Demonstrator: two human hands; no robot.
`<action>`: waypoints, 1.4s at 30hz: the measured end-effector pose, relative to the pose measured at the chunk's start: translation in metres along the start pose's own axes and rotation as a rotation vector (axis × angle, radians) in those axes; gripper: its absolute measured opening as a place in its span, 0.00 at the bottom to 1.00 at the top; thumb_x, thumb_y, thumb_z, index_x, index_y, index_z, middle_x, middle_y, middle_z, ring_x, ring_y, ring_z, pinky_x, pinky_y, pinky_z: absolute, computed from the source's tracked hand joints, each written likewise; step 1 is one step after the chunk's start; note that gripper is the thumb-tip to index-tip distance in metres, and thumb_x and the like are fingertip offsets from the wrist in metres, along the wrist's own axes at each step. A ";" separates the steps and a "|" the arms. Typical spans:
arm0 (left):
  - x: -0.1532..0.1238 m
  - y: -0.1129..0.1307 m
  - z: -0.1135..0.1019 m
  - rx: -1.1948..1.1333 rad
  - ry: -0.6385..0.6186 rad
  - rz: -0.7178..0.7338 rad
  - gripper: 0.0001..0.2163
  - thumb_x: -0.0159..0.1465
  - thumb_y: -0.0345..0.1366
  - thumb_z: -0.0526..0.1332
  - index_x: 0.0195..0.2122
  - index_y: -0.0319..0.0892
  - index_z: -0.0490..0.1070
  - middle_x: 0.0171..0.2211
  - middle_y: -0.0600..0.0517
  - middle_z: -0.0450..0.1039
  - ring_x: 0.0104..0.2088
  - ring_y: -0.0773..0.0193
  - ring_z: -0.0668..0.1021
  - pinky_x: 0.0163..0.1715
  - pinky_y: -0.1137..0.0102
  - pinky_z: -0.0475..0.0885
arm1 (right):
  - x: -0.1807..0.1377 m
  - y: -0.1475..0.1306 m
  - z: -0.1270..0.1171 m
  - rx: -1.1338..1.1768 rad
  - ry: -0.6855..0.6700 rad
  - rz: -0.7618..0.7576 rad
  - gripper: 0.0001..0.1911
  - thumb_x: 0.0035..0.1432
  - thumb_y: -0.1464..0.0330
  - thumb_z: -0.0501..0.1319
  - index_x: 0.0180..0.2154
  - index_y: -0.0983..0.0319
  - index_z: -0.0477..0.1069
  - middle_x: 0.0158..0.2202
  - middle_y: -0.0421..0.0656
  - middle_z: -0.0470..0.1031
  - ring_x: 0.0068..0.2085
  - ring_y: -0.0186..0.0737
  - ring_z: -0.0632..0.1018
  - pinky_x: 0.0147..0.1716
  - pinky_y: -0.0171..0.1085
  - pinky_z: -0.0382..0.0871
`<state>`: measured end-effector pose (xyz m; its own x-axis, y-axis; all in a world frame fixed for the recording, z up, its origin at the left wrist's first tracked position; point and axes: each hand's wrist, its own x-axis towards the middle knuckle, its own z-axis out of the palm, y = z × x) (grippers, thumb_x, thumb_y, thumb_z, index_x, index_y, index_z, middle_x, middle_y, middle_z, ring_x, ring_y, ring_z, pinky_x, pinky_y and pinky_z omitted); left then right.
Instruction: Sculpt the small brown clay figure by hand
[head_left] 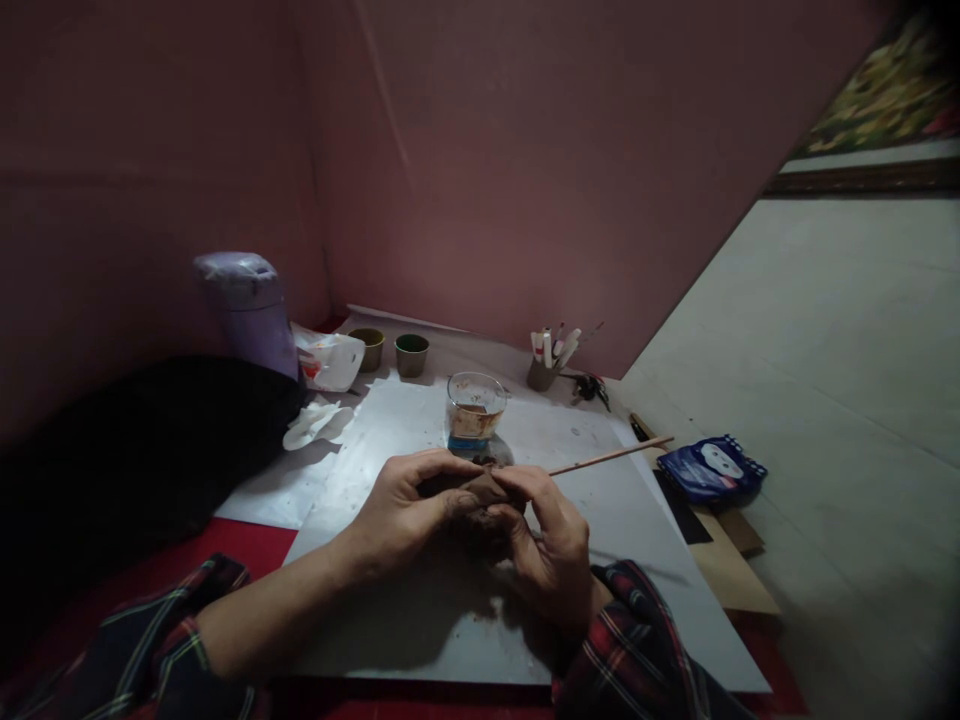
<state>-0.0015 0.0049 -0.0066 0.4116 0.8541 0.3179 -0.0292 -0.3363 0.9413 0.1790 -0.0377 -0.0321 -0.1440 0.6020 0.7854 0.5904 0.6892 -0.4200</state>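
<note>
A dark brown lump of what looks like clay (486, 490) is held between my two hands over the white board. My left hand (409, 505) is closed on its left side, thumb pressed along the front. From the right, my right hand (551, 540) grips it with bent fingers and thumb. More dark, crumbly brown material (480, 535) shows beneath the fingers; I cannot tell whether it is part of the lump. A thin wooden stick (611, 457) extends rightward from behind my right hand, its near end hidden. Just beyond my hands stands a clear glass bowl (476, 415) with cloudy liquid.
The white board (637, 620) covers a red surface. Behind it are two small cups (412, 356), a cup of pens (544, 373) and a purple container (251, 315). Crumpled tissue (315, 422) and black cloth (150, 450) lie left, a blue packet (712, 468) right. Pink walls enclose the back.
</note>
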 end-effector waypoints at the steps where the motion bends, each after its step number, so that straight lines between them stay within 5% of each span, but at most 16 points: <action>1: 0.000 -0.001 0.000 -0.008 0.004 -0.012 0.09 0.57 0.32 0.66 0.40 0.41 0.79 0.37 0.51 0.80 0.37 0.64 0.80 0.39 0.73 0.73 | 0.000 0.000 0.000 -0.002 -0.001 -0.004 0.15 0.62 0.70 0.59 0.51 0.62 0.66 0.42 0.47 0.75 0.42 0.40 0.77 0.41 0.38 0.75; 8: 0.000 -0.007 0.000 -0.038 -0.017 -0.033 0.16 0.52 0.32 0.70 0.42 0.43 0.78 0.41 0.51 0.80 0.43 0.60 0.79 0.46 0.70 0.72 | -0.002 -0.003 0.000 0.000 -0.015 -0.054 0.16 0.61 0.77 0.58 0.50 0.62 0.67 0.42 0.47 0.75 0.43 0.38 0.77 0.42 0.36 0.75; 17: -0.001 -0.004 0.000 -0.137 -0.092 -0.109 0.12 0.59 0.39 0.67 0.43 0.41 0.77 0.41 0.49 0.80 0.41 0.61 0.80 0.42 0.71 0.73 | -0.002 -0.008 0.000 0.038 0.052 -0.103 0.19 0.58 0.81 0.58 0.50 0.61 0.67 0.44 0.46 0.71 0.46 0.36 0.75 0.45 0.34 0.74; 27: 0.000 -0.001 0.003 -0.005 -0.128 -0.006 0.09 0.62 0.35 0.63 0.40 0.37 0.78 0.35 0.48 0.80 0.35 0.64 0.80 0.35 0.73 0.74 | -0.001 -0.004 0.000 0.032 -0.063 -0.066 0.21 0.59 0.78 0.58 0.54 0.61 0.66 0.47 0.49 0.70 0.49 0.39 0.75 0.48 0.38 0.75; 36: -0.001 -0.004 0.001 0.161 -0.120 0.192 0.08 0.63 0.35 0.61 0.38 0.37 0.78 0.33 0.46 0.81 0.33 0.62 0.80 0.35 0.72 0.74 | -0.002 -0.009 0.000 0.021 0.007 -0.074 0.20 0.58 0.79 0.60 0.50 0.56 0.71 0.43 0.47 0.75 0.43 0.39 0.79 0.39 0.36 0.78; 42: -0.001 -0.003 0.003 0.043 -0.095 0.058 0.08 0.60 0.34 0.64 0.38 0.37 0.79 0.34 0.46 0.81 0.34 0.62 0.81 0.34 0.72 0.74 | 0.000 -0.009 0.001 0.010 0.019 -0.080 0.19 0.58 0.80 0.59 0.48 0.58 0.71 0.42 0.48 0.74 0.42 0.38 0.79 0.40 0.36 0.79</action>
<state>0.0011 0.0037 -0.0103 0.4950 0.7918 0.3578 -0.0175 -0.4026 0.9152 0.1727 -0.0438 -0.0291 -0.1753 0.5373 0.8250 0.5698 0.7387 -0.3601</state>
